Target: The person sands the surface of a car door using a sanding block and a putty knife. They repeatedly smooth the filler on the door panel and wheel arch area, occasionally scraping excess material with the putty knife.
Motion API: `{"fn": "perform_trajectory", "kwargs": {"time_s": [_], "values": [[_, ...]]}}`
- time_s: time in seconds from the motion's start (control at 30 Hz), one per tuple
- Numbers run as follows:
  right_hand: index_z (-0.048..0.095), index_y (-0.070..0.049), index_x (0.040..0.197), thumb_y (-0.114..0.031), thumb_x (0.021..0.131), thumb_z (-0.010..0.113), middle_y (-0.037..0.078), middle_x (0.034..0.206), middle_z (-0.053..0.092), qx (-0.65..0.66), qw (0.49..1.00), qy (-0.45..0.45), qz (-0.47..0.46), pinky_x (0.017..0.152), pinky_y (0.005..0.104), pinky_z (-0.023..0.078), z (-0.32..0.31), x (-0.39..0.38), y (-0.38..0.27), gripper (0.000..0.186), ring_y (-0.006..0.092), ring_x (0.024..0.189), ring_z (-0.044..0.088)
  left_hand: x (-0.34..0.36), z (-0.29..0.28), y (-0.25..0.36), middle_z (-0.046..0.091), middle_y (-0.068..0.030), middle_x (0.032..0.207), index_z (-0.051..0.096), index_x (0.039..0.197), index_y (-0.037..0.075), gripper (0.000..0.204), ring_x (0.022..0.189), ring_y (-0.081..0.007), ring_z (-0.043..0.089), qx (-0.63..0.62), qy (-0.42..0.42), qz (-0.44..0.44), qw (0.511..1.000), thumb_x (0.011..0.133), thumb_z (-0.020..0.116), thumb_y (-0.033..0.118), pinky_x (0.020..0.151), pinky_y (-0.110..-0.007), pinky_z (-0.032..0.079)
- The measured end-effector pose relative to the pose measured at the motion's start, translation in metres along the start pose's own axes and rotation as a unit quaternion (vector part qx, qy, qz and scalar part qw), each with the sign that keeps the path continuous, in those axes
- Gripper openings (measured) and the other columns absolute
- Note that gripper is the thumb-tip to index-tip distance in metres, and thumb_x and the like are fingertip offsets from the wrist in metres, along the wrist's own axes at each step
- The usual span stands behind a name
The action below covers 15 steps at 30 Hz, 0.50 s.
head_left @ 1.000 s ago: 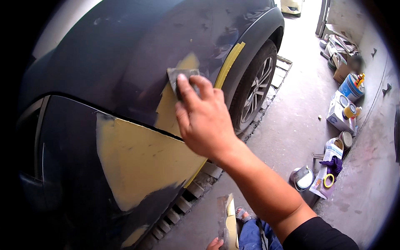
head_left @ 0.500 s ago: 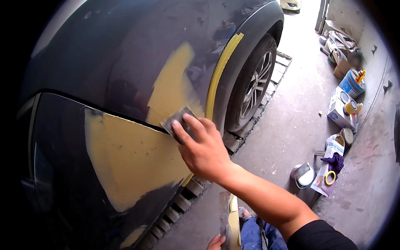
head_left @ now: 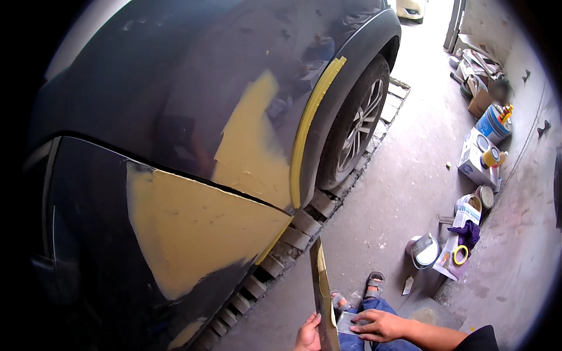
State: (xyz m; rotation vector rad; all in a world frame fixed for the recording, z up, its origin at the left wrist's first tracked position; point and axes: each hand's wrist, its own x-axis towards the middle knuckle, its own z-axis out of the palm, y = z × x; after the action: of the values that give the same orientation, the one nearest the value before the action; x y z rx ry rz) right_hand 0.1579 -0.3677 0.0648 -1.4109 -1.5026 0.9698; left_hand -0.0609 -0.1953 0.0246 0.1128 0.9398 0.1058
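Where the dark door (head_left: 88, 222) fills the left, a broad patch (head_left: 199, 228) of yellowish filler spreads up to the panel gap (head_left: 234, 192), and a narrower filler area (head_left: 252, 158) sits on the fender (head_left: 175, 88) just across it, so the slit between them shows as a dark line. Beside that second area, yellow tape (head_left: 313, 123) follows the wheel arch (head_left: 329, 126), probably stuck there to keep filler off the trim. Low in the view, well apart from both coated panels, the left hand (head_left: 308, 333) has its fingers gripping the edge of a board (head_left: 322, 286), which looks steeply tipped; filler lies along its right edge, so it likely serves as a palette, held near the body for easy reach. Just beside that edge is a scraper (head_left: 345, 323), gripped by the fingers of the right hand (head_left: 380, 326), which lie over its top, presumably to steady the blade; whether it touches the board I cannot tell. Farther right, a pail (head_left: 426, 255) stands on the floor (head_left: 374, 216), then a tape roll (head_left: 461, 254), a purple cloth (head_left: 468, 233) and a box (head_left: 473, 161) lie toward the wall (head_left: 515, 245), seemingly set there out of the way.
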Motion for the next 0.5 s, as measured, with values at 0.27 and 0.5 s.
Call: {"fn": "perform_trajectory", "kwargs": {"time_s": [0.27, 0.5], "values": [[0.05, -0.009, 0.141, -0.011, 0.08, 0.07, 0.02, 0.145, 0.045, -0.365, 0.878, 0.304, 0.056, 0.106, 0.0524, 0.038, -0.127, 0.148, -0.005, 0.065, 0.0445, 0.128, 0.042, 0.006, -0.01, -0.002, 0.068, -0.0116, 0.117, 0.058, 0.124, 0.005, 0.025, 0.107, -0.0259, 0.067, 0.064, 0.051, 0.003, 0.997, 0.101, 0.05, 0.009, 0.095, -0.042, 0.054], [0.051, -0.025, 0.143, -0.011, 0.084, 0.061, 0.008, 0.152, 0.036, -0.441, 0.805, 0.384, -0.097, 0.108, 0.0548, 0.033, -0.185, 0.3, -0.072, 0.062, 0.0431, 0.134, 0.033, 0.004, -0.064, -0.033, 0.067, -0.008, 0.117, 0.058, 0.124, 0.006, 0.025, 0.106, -0.0225, 0.065, 0.103, 0.098, -0.035, 0.989, 0.1, 0.054, 0.014, 0.095, -0.038, 0.051]]}}
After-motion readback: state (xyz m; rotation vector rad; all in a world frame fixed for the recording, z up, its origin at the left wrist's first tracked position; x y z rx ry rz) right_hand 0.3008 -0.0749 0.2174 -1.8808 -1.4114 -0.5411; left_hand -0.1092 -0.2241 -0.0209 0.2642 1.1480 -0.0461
